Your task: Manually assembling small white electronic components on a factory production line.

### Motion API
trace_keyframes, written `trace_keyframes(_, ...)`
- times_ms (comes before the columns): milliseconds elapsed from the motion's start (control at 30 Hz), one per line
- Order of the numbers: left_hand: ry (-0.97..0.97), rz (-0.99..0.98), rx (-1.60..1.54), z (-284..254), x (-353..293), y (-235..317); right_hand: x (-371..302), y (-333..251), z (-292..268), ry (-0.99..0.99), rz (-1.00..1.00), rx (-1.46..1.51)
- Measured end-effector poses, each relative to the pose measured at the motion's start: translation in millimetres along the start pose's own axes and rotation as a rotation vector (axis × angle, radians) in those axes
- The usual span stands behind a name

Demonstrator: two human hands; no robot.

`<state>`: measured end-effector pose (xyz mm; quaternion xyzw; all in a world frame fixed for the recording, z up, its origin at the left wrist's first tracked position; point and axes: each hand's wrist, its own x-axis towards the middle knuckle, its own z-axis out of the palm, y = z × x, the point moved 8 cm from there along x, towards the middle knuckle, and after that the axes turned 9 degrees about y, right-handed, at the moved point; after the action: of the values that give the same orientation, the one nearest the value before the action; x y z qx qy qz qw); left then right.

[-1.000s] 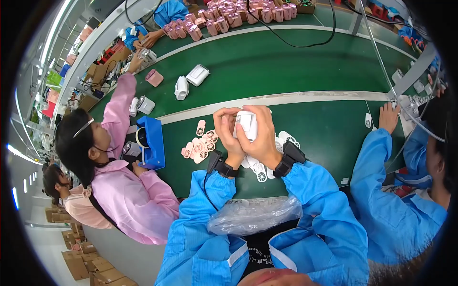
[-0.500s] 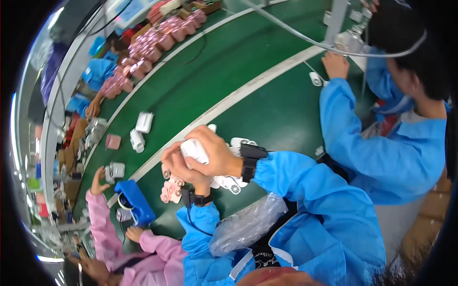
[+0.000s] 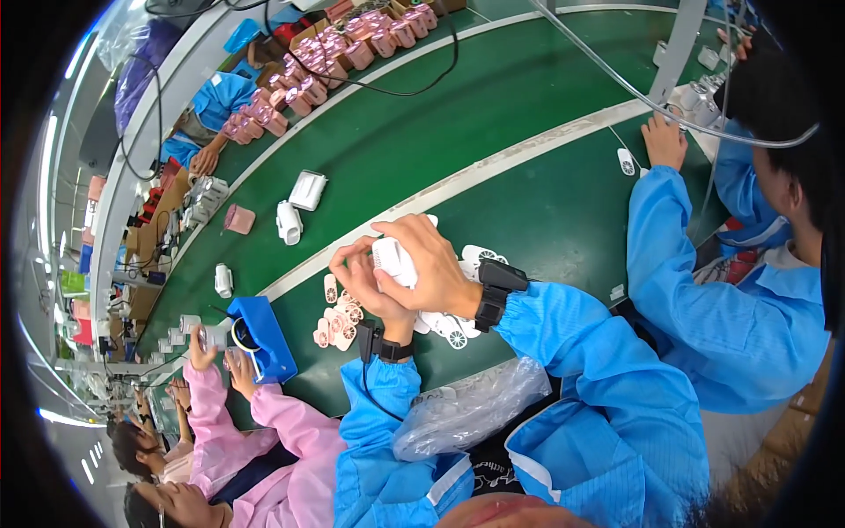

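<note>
Both my hands are closed around a small white plastic housing (image 3: 395, 260), held above the green bench. My left hand (image 3: 373, 286) wraps its near left side. My right hand (image 3: 433, 275) grips it from the right, the thumb across its front. Under my left hand lie flat pink pieces (image 3: 341, 320) with round spoked grilles. White pieces (image 3: 456, 336) of the same shape lie beneath and beside my right hand, partly hidden by it. Each wrist bears a black strapped device.
A blue tape dispenser (image 3: 275, 343) stands left, beside a pink-sleeved person handling a pale device. White housings (image 3: 289, 222) and a pink one (image 3: 238, 219) sit on the green belt behind a pale rail (image 3: 480, 167). A blue-sleeved co-worker sits right. Clear plastic (image 3: 471, 409) lies near my lap.
The view has shifted, so the scene sits further right. My hands still hold the white housing, with slightly moved fingers. The pink-sleeved person's hands have come together beside the dispenser.
</note>
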<state>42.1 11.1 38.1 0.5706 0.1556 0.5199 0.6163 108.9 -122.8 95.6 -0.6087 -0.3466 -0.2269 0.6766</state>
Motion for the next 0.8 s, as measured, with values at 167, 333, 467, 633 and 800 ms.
trace_keyframes(167,0.000,-0.003,-0.023,3.4,-1.7,0.8,-4.0,5.6,4.6,-0.093,-0.024,-0.039)
trace_keyframes(333,0.019,0.020,-0.045,1.7,2.2,5.0,-4.1,3.8,8.3,-0.122,-0.013,-0.020)
trace_keyframes(467,0.004,-0.006,-0.056,0.6,4.5,8.3,-7.9,6.1,6.9,-0.049,0.041,0.018)
trace_keyframes(633,0.036,-0.041,-0.049,2.5,6.6,-8.2,-5.9,19.7,9.7,-0.109,0.069,0.006)
trace_keyframes(800,-0.027,-0.058,-0.078,5.3,5.6,-1.8,-6.7,14.8,11.2,-0.106,0.000,-0.015)
